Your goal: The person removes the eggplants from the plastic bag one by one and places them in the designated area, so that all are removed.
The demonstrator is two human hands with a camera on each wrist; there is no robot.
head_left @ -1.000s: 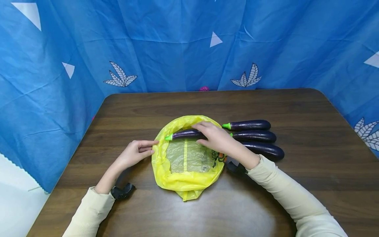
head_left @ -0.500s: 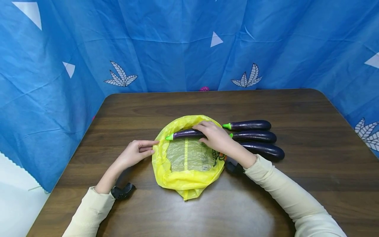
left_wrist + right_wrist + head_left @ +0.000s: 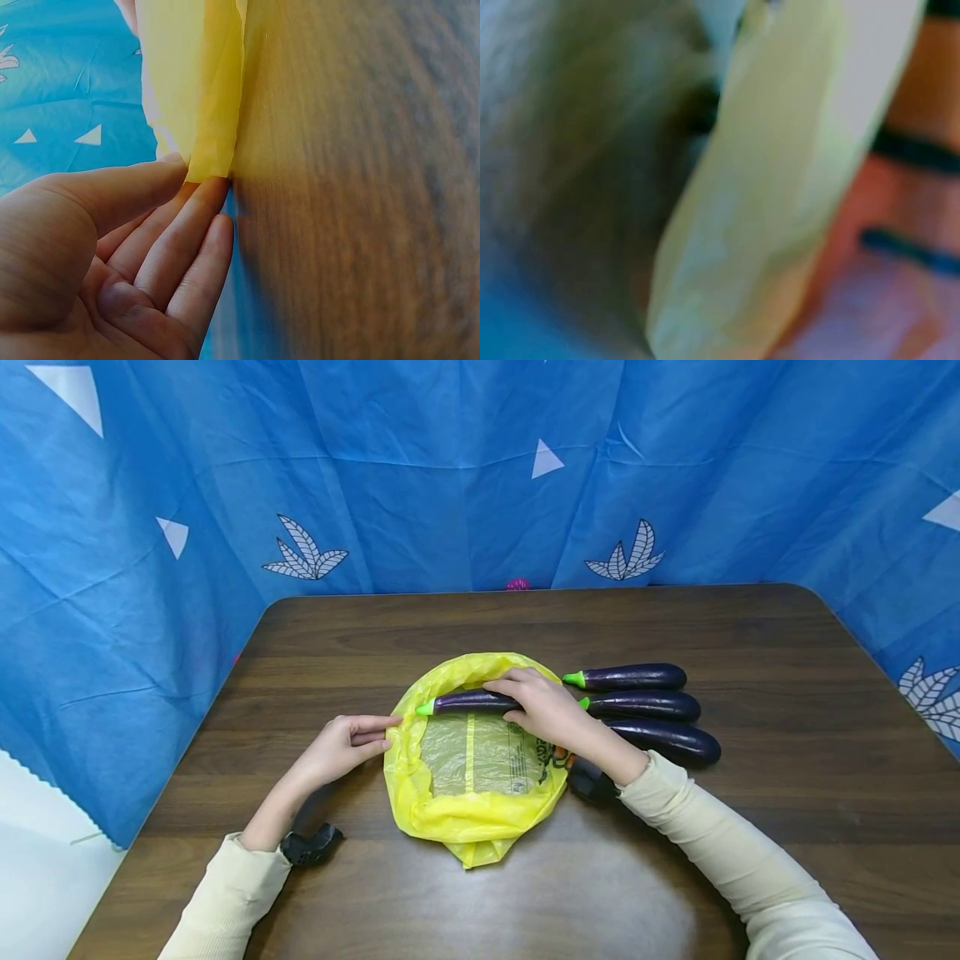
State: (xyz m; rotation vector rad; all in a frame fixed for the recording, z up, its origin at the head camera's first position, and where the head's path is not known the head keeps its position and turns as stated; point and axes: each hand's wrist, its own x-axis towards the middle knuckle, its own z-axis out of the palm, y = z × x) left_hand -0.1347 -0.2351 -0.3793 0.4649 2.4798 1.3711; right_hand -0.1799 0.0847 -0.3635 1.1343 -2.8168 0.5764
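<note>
A yellow plastic bag [image 3: 472, 818], its rim rolled outward into a ring, lies mouth up on the table. My left hand [image 3: 345, 750] pinches the bag's left rim; the left wrist view has the thin yellow edge between thumb and fingers [image 3: 184, 255]. Inside the mouth, near its far side, my right hand [image 3: 547, 706] grips a dark purple eggplant [image 3: 472, 700] from above. Its green stem points left, and the hand covers its thick end. The right wrist view is blurred, filled mostly by pale yellow bag film [image 3: 757, 187].
Three more eggplants lie side by side right of the bag: a far one [image 3: 637, 677], a middle one [image 3: 648, 704] and a near one [image 3: 671, 742] partly behind the right wrist. Beyond the wooden table's [image 3: 390, 627] far edge hangs a blue curtain [image 3: 450, 485].
The right hand and its eggplant have shifted very slightly left over the last second. The left hand, the bag and the other eggplants look unmoved.
</note>
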